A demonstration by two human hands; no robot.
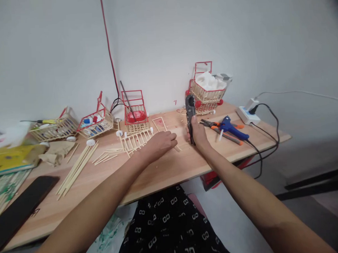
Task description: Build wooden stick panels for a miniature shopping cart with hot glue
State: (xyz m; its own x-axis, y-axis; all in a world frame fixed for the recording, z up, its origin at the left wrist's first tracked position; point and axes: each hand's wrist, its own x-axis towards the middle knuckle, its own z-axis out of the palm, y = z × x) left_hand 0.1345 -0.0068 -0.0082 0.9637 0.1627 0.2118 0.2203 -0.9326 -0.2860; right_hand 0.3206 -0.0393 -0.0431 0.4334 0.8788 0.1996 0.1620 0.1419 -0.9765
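Observation:
My right hand [197,132] is wrapped round a pair of dark grey pliers [190,112], held upright with the jaws at the top. To its left, my left hand [163,140] is closed just above the tabletop. Whatever its fingers pinch is hidden. Short wooden stick pieces [177,148] show just below those fingers. Behind the left hand lies a small rectangular stick frame [159,124]. A ladder-like stick panel [136,141] lies left of it, partly covered by my left wrist.
Stick-built carts [136,115] line the wall, one at right [208,89] holding white material. Loose sticks [77,169] and a black phone-like slab [24,209] lie left. Right are a blue glue gun [233,129], orange-handled pliers [224,133] and a corded power strip [247,115].

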